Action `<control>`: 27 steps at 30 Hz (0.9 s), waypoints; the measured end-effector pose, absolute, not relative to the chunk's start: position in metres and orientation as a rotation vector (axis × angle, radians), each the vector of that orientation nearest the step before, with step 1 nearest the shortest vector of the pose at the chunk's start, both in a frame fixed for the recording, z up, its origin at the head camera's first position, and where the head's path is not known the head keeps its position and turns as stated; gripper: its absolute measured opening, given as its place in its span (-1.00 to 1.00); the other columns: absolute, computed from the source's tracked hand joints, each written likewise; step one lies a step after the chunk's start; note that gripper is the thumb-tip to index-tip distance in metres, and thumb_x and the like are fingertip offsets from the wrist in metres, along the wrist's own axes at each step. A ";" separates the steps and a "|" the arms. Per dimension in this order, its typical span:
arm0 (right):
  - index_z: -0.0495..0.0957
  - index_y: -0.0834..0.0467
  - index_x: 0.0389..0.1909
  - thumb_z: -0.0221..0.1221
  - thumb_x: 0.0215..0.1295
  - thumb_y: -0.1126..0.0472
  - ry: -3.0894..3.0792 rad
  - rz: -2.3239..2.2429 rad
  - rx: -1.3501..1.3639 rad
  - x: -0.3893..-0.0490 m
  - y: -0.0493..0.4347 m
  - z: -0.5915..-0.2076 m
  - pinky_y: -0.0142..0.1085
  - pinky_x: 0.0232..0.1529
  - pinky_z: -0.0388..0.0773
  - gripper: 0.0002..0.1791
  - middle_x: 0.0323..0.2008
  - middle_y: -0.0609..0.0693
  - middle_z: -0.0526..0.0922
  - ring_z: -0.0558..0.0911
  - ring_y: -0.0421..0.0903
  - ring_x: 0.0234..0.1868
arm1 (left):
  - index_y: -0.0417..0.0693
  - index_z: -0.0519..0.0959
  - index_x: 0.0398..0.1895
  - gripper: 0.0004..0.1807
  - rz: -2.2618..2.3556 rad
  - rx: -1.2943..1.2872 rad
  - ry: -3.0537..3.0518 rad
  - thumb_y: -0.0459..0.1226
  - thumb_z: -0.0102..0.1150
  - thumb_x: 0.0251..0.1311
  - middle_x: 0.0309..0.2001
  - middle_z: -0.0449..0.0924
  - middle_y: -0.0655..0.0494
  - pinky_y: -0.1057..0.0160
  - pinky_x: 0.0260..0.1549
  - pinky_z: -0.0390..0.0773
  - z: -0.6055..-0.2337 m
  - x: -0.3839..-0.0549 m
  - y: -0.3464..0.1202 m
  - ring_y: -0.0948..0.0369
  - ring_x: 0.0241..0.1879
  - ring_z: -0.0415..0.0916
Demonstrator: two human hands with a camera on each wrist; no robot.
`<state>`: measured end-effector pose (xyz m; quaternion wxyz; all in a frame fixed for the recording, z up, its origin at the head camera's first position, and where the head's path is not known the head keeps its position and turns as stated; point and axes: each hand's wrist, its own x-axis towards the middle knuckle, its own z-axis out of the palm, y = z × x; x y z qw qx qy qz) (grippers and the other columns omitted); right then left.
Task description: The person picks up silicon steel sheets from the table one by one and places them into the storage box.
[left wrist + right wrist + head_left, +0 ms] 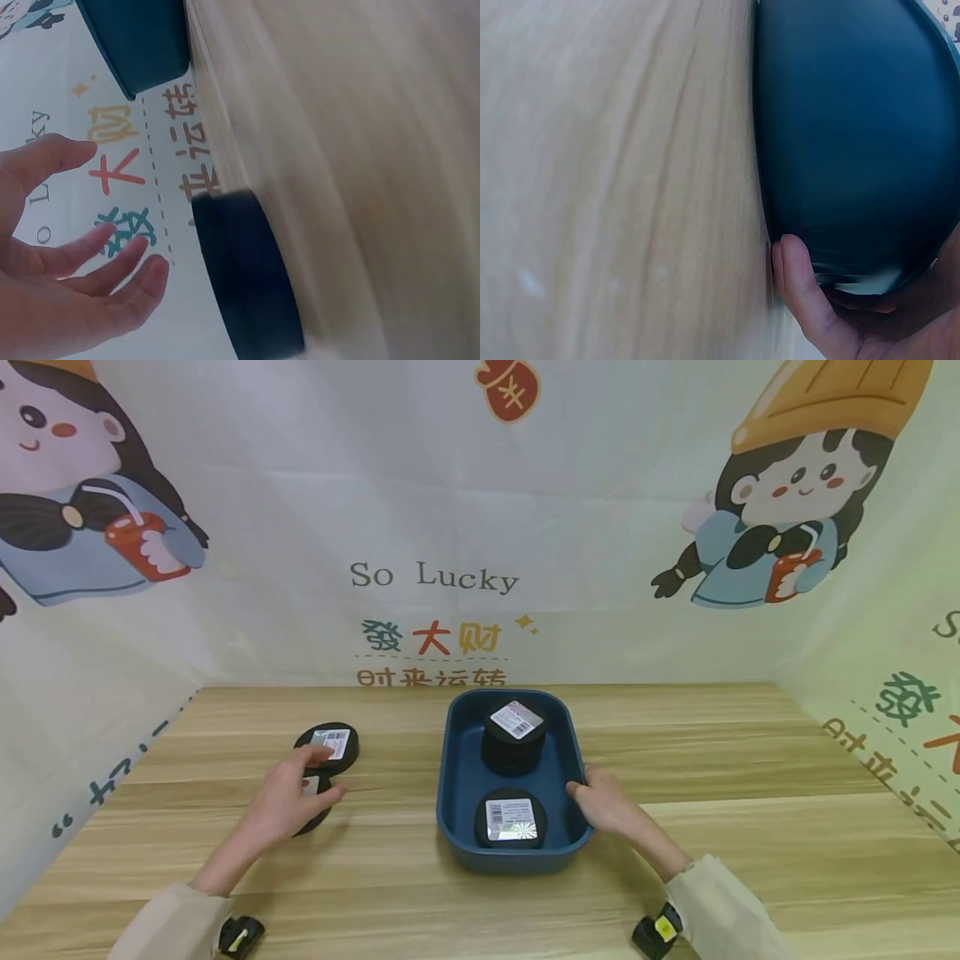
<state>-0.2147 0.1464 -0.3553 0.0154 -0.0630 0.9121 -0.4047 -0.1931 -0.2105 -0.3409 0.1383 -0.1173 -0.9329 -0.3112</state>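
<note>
The left hand (281, 797), fingers spread and gripping nothing, is at two black discs: a far disc (341, 746) at its fingertips, a near disc (323, 783) partly beneath. The right hand (606, 800) grips the blue tub (517, 862) beside it. Picking seems in hand, calling for left fingers closing round one rim.

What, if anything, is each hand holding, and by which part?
The right hand grips the blue bin by its right side, thumb at the rim. The left hand holds nothing, its fingers spread over two black discs.
</note>
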 end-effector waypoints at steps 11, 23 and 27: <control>0.42 0.46 -0.35 -0.09 0.11 0.34 2.842 -1.241 -0.207 -0.214 0.146 -0.354 -0.29 -0.63 0.43 -0.77 -0.53 0.16 0.50 0.50 -0.04 -0.58 | -0.62 0.16 0.05 -0.14 -0.762 -0.191 -2.887 -0.18 0.34 -0.19 -0.02 0.25 -0.56 -0.20 -0.08 0.26 -0.345 -0.192 -0.229 -0.33 -0.01 0.20; 0.43 0.45 -0.37 -0.08 0.09 0.34 2.869 -1.210 -0.235 -0.215 0.147 -0.355 -0.27 -0.55 0.44 -0.77 -0.52 0.16 0.50 0.50 -0.02 -0.52 | -0.60 -0.03 0.15 0.15 -0.642 -0.081 -3.091 -0.04 0.43 -0.35 0.01 0.09 -0.66 -0.26 -0.10 0.25 -0.339 -0.193 -0.245 -0.44 -0.01 0.10; 0.43 0.46 -0.36 -0.09 0.11 0.33 2.859 -1.214 -0.238 -0.214 0.146 -0.354 -0.28 -0.54 0.43 -0.76 -0.52 0.15 0.50 0.50 -0.03 -0.52 | -0.64 -0.08 0.15 0.22 -0.629 -0.059 -3.140 -0.02 0.44 -0.38 0.02 0.04 -0.69 -0.27 -0.08 0.23 -0.338 -0.194 -0.250 -0.45 0.00 0.08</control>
